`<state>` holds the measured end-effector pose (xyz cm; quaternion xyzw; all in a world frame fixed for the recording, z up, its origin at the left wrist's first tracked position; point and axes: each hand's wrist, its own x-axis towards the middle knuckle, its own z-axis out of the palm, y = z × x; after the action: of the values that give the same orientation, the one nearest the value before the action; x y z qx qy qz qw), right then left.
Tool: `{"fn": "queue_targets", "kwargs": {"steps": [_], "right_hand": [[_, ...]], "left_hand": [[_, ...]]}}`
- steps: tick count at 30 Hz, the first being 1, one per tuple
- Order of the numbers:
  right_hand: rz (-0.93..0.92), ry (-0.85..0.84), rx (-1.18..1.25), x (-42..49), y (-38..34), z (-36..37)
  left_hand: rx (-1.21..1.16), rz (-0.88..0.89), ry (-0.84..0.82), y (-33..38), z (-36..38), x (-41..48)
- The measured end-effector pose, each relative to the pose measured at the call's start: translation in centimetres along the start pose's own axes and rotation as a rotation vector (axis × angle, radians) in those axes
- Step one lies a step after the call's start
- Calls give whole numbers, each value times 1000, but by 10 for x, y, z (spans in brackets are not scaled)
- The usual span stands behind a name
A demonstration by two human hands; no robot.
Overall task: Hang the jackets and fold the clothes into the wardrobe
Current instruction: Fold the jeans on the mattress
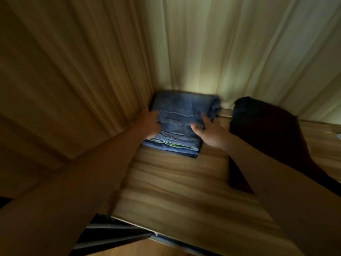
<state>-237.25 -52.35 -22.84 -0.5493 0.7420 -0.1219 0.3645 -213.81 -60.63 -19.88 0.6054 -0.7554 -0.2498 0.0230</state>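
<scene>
Where the shelf (pixel 175 182) ends nearest the camera, dark shapes (pixel 110 231) sit below its front edge, too dim to name. The shelf is smooth wood-grain board, flat and hard, so cloth should slide across it easily.

Further in, both bare forearms reach to the stack (pixel 182 111), which lies on the shelf in the wardrobe's far left corner, its left edge against the side wall (pixel 73 71). The left hand (pixel 150 124) is at the stack's left edge with its fingers over the top layer; blur hides whether they curl round the edge or lie flat. The right hand (pixel 208 133) rests at the right side, thumb and forefinger spread and straight, pressing rather than pinching.

The stack is folded blue denim in several layers, with pale seams and a sliver of green between the lower folds. I judge it fairly heavy and thick yet limp: the layers can shear or slump if it is pulled by the top alone. Holding both sides low, or pushing flat from the front, looks safest.

Just right of it, apart from the stack, lies a dark garment (pixel 258 122), soft and rumpled. Beyond stands the pale, streaked back wall (pixel 239 43).
</scene>
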Motion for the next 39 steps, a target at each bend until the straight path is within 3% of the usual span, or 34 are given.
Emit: {"fn": "queue_targets", "kwargs": {"steps": [2, 5, 7, 12, 17, 26, 31, 39], "right_hand": [[-6, 125, -209, 8, 15, 12], [-101, 336, -300, 23, 17, 14], [-143, 376, -321, 40, 6, 12], [-6, 221, -227, 75, 3, 46], [-17, 341, -181, 87, 19, 69], [-23, 398, -197, 93, 19, 73], [-97, 398, -162, 69, 24, 70], [-164, 159, -142, -48, 25, 82]], "left_hand": [[110, -6, 24, 4, 11, 4], [90, 107, 222, 14, 19, 27], [131, 133, 203, 22, 24, 50], [408, 127, 83, 3, 64, 73], [456, 132, 164, -9, 88, 78], [471, 133, 114, -9, 84, 90], [420, 129, 148, -10, 80, 51], [84, 132, 81, -43, 86, -63]]}}
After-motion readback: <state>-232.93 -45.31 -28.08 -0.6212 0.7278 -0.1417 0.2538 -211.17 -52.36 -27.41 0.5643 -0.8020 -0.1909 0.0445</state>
